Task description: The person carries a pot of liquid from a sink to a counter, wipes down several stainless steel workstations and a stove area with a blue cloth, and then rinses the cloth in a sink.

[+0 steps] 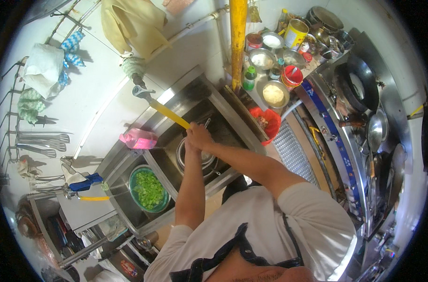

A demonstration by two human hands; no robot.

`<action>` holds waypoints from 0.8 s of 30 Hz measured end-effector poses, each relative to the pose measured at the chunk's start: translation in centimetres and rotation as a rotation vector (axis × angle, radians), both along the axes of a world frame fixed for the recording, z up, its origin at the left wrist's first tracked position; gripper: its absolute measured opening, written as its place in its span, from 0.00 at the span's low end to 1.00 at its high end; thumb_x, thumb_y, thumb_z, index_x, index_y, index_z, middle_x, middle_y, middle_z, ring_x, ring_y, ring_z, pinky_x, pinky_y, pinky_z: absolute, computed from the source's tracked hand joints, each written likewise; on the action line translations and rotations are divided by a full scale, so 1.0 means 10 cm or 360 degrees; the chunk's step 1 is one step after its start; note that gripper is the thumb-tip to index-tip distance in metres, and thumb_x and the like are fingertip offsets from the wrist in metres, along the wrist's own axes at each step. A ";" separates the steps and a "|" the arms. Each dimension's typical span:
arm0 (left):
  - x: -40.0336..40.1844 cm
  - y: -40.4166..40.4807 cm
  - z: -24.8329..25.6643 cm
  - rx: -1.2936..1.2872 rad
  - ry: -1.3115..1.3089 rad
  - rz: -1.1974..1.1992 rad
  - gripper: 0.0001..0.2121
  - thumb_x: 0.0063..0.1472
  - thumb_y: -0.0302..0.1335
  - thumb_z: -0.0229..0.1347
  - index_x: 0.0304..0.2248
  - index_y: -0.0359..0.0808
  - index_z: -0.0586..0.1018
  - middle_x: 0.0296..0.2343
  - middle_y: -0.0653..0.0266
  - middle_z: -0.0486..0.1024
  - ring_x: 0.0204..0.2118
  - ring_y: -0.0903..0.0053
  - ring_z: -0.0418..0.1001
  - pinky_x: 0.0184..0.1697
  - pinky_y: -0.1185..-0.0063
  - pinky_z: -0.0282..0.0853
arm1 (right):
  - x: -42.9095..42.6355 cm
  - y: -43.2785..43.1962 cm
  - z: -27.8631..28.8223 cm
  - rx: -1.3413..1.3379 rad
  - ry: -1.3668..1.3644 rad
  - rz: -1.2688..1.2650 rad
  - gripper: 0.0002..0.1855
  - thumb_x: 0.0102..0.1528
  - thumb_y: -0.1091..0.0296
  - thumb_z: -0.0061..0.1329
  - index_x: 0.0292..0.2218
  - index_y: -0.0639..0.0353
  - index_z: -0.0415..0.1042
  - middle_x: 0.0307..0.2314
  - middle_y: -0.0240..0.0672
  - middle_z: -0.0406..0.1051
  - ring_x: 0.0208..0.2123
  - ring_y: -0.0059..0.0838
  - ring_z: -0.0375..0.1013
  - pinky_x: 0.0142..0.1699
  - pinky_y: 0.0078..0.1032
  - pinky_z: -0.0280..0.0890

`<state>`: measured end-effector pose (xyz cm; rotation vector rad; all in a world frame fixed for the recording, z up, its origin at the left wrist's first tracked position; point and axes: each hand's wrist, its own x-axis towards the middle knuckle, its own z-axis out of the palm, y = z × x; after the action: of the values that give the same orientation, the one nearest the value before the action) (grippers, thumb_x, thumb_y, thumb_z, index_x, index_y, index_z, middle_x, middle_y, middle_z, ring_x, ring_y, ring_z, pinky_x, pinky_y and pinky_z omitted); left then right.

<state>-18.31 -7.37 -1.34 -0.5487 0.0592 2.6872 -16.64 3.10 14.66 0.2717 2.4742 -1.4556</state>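
Observation:
My left hand (192, 145) and my right hand (199, 136) are pressed together over the right basin of a steel double sink (235, 132). They meet the lower end of a yellow hose (169, 114) that runs down from a wall tap (142, 92). The right hand overlaps the left, so the fingers and any hold on the hose are mostly hidden. Below them in the basin rests a round metal pan or bowl (180, 155), partly covered by my arms. In the left basin, chopped green leaves (148, 188) fill a green bowl (133, 201).
A pink bottle (140, 138) stands on the sink's back ledge. To the right are a red-lined bin (274, 125), a counter with several seasoning bowls (263, 59) and bottles, and a stove with a black wok (367, 84). Spatulas (44, 141) and cloths (44, 68) hang on the wall at left.

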 end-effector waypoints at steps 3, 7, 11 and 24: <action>0.06 0.22 0.46 0.0039 -0.0137 -0.0034 0.27 0.64 0.49 0.33 0.47 0.33 0.68 0.43 0.48 0.69 0.47 0.51 0.66 0.51 0.53 0.59 | -0.20 0.15 -0.39 0.0297 0.0437 0.0075 0.16 0.55 0.58 0.41 0.37 0.62 0.70 0.33 0.52 0.69 0.38 0.52 0.70 0.44 0.46 0.63; 0.24 0.53 1.55 -0.0464 -0.0147 0.0095 0.31 0.64 0.53 0.27 0.44 0.34 0.69 0.42 0.54 0.70 0.44 0.56 0.68 0.51 0.60 0.62 | -0.23 0.06 -0.45 0.0665 0.0741 0.0010 0.18 0.52 0.56 0.42 0.37 0.61 0.73 0.33 0.48 0.69 0.38 0.48 0.70 0.44 0.45 0.64; 0.24 0.24 1.31 -0.0649 -0.0017 0.0104 0.33 0.64 0.54 0.22 0.46 0.33 0.67 0.44 0.53 0.69 0.45 0.56 0.68 0.51 0.60 0.61 | -0.12 0.00 -0.17 0.0222 0.0381 0.0392 0.19 0.50 0.53 0.45 0.32 0.60 0.73 0.32 0.49 0.70 0.38 0.51 0.69 0.45 0.44 0.62; 0.06 0.19 0.50 -0.0217 0.0239 -0.0118 0.16 0.63 0.38 0.43 0.43 0.35 0.69 0.42 0.55 0.71 0.44 0.63 0.70 0.48 0.67 0.66 | -0.06 0.10 -0.22 0.0020 0.0302 -0.0139 0.15 0.51 0.56 0.49 0.29 0.60 0.69 0.37 0.47 0.68 0.36 0.49 0.68 0.43 0.43 0.64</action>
<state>-17.75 -5.49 3.62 -0.3759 0.3005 2.6605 -17.23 4.11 12.44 0.2579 2.6519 -1.5674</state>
